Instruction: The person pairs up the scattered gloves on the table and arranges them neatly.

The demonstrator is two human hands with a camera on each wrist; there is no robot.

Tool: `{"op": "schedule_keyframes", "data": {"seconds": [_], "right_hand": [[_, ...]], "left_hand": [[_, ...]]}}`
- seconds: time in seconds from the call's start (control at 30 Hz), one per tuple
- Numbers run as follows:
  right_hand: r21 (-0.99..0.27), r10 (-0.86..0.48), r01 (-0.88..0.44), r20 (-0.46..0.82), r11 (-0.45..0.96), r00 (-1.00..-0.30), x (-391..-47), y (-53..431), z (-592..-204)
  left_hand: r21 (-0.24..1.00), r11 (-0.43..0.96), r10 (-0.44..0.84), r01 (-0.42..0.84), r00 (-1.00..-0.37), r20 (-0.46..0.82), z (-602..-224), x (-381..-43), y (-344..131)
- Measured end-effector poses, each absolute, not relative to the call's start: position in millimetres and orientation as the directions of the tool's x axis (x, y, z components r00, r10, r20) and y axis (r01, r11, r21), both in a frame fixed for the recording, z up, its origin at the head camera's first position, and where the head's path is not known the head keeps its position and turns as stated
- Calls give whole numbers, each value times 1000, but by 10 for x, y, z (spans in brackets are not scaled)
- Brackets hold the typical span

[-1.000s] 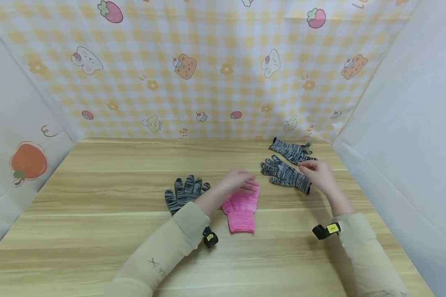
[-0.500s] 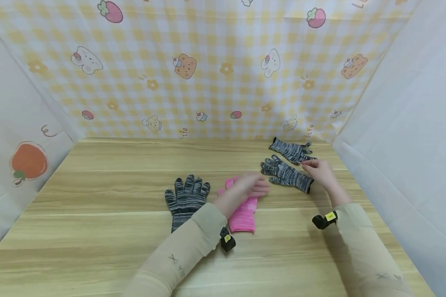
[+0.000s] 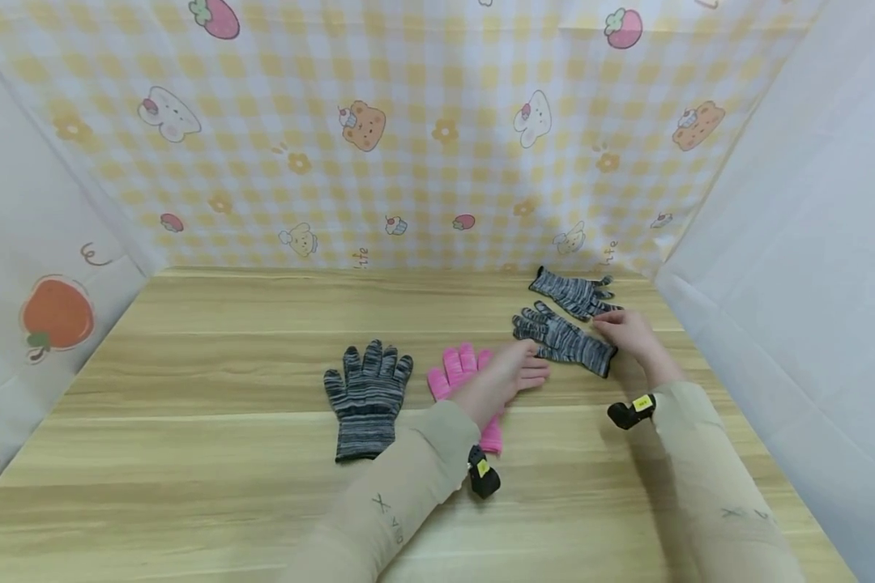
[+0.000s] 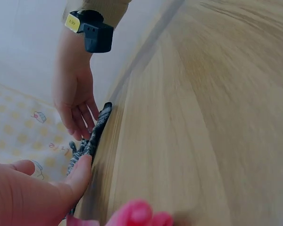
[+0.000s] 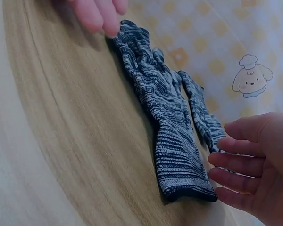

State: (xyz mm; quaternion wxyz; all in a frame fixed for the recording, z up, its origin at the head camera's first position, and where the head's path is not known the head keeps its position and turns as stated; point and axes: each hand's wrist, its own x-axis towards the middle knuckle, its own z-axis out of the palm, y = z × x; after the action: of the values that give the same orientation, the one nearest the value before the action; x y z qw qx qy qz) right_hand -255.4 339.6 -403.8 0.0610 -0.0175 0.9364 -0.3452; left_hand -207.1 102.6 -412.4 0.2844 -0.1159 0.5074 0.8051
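Observation:
In the head view, my left hand [image 3: 509, 371] reaches across a pink glove [image 3: 455, 368], fingers extended toward a grey striped glove [image 3: 572, 344] that lies aslant at the right. My right hand [image 3: 630, 336] is beside that glove's cuff; in the right wrist view its fingers [image 5: 240, 162] are apart and loosely bent, with nothing between them and the thumb. The left fingertips come close to the same glove's finger end. Behind it lies a second grey striped glove [image 3: 572, 293]. My left forearm hides part of the pink glove.
Left of the pink glove, another grey striped glove [image 3: 368, 397] lies flat with its fingers pointing away. All rest on a wooden tabletop [image 3: 189, 389]. A yellow checked cloth [image 3: 423, 178] hangs along the back edge, and a white sheet [image 3: 787, 267] borders the right side.
My left hand has moved right from over the pink glove toward the nearer right-hand grey glove, uncovering the left grey glove. My right hand has shifted only slightly beside the cuff.

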Motion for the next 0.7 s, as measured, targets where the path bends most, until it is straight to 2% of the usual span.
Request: {"op": "schedule_keyframes", "data": {"seconds": [0.4, 0.7], "right_hand": [[-685, -50, 47, -121, 727, -991, -2548, 3397, -4093], [-676, -35, 50, -111, 735, -993, -2565, 3369, -4123]], "left_hand": [[686, -411, 329, -601, -799, -503, -4184, -2084, 1141], [629, -449, 378, -635, -772, -511, -4221, -2113, 1199]]}}
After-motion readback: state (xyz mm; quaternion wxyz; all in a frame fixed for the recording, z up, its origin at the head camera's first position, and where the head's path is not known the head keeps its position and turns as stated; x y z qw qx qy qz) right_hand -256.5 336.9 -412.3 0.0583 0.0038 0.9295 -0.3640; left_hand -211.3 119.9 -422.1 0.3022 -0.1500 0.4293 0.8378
